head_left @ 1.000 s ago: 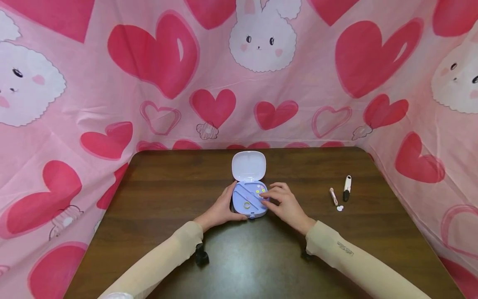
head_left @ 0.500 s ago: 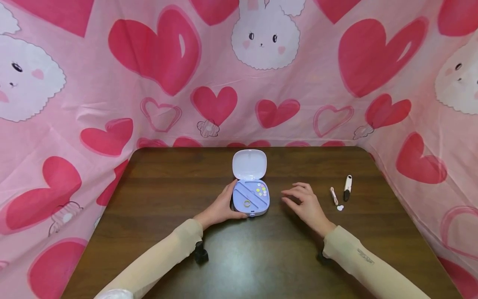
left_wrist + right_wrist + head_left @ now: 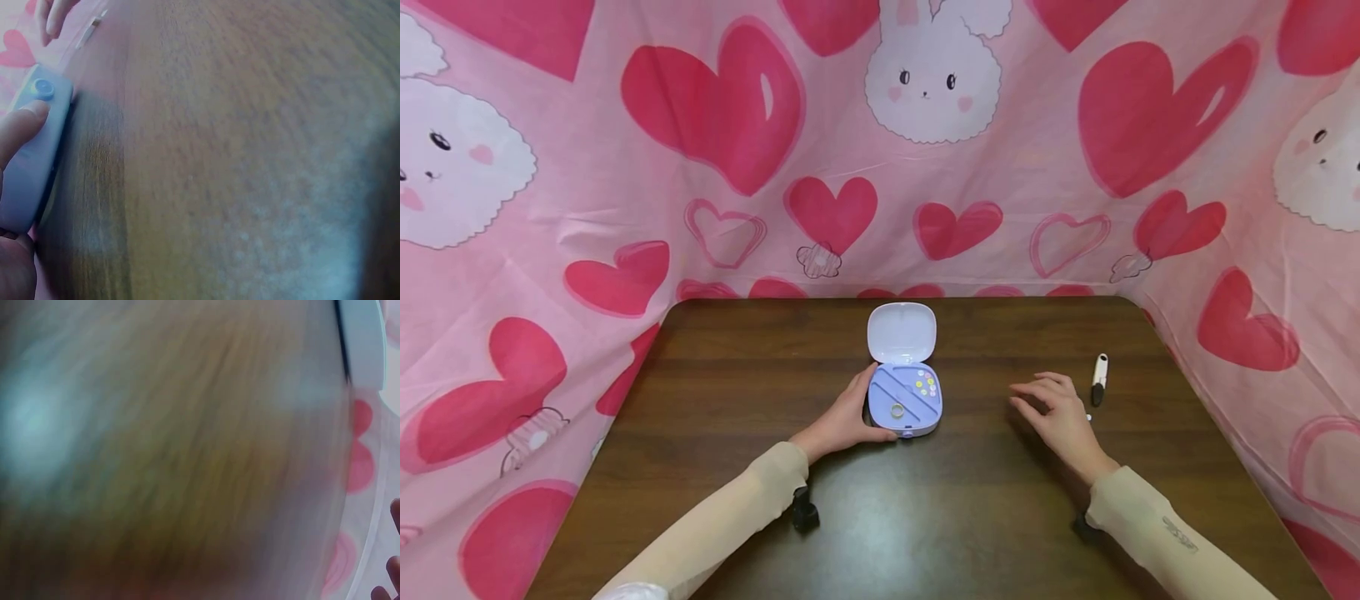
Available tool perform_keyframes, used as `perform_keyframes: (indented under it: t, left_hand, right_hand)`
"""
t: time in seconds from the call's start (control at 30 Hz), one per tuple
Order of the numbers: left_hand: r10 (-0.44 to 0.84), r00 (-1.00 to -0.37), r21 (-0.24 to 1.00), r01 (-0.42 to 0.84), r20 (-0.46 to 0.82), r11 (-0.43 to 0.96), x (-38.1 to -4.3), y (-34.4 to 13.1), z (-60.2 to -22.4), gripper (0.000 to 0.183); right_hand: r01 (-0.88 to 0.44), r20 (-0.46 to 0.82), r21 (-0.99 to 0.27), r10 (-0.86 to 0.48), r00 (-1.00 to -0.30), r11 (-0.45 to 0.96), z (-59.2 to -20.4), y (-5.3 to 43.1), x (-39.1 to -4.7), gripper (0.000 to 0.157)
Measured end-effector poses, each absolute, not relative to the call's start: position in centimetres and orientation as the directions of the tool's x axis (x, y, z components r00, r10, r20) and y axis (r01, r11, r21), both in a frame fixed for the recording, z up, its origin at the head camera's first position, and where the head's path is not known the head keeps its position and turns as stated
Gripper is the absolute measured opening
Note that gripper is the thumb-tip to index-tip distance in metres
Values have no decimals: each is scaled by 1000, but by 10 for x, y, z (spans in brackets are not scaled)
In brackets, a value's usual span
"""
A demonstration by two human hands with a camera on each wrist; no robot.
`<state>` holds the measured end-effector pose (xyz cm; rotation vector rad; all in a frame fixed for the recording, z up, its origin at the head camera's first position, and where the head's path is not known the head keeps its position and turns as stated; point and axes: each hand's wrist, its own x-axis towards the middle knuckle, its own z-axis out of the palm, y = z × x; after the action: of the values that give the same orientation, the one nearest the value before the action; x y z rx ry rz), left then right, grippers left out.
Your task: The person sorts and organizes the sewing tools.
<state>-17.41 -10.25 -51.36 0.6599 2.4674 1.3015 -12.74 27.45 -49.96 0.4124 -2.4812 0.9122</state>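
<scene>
A lilac jewelry box (image 3: 922, 431) stands on the table with its white lid (image 3: 902, 332) raised at the back. Inside, a gold-coloured ring (image 3: 892, 411) lies at the front left, and several small yellow and white round pieces (image 3: 931, 382) sit in the right compartment. My left hand (image 3: 841, 419) grips the box's left side; in the left wrist view its thumb (image 3: 25, 125) lies on the front beside the round catch (image 3: 42, 87). To the right, my right hand (image 3: 1063, 421) hovers with relaxed fingers, nothing visible in them. Its fingertips (image 3: 394, 569) barely enter the right wrist view.
Beyond the right hand lies a slim white tool with a black end (image 3: 1101, 379). A small white piece (image 3: 1088, 417) peeks out beside that hand, which covers part of the table (image 3: 737, 375). A pink heart-patterned cloth (image 3: 1030, 125) hangs behind and at both sides.
My right hand has left the box's right compartment and moved rightward over the table, now covering the small pale bundle seen earlier. The left hand keeps its grip on the box.
</scene>
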Motion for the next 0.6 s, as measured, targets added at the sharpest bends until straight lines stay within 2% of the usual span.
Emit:
perform_keyframes:
  t: [0.37, 0.6]
  left_hand:
    - [508, -860, 825, 260, -39, 502, -173, -103, -513, 124]
    - [512, -858, 822, 261, -44, 507, -174, -103, -513, 125]
  right_hand:
    - [-321, 505, -521, -17, -863, 791, -496, 302, -117, 20]
    - [-278, 538, -484, 32, -842, 830, -496, 320, -117, 13]
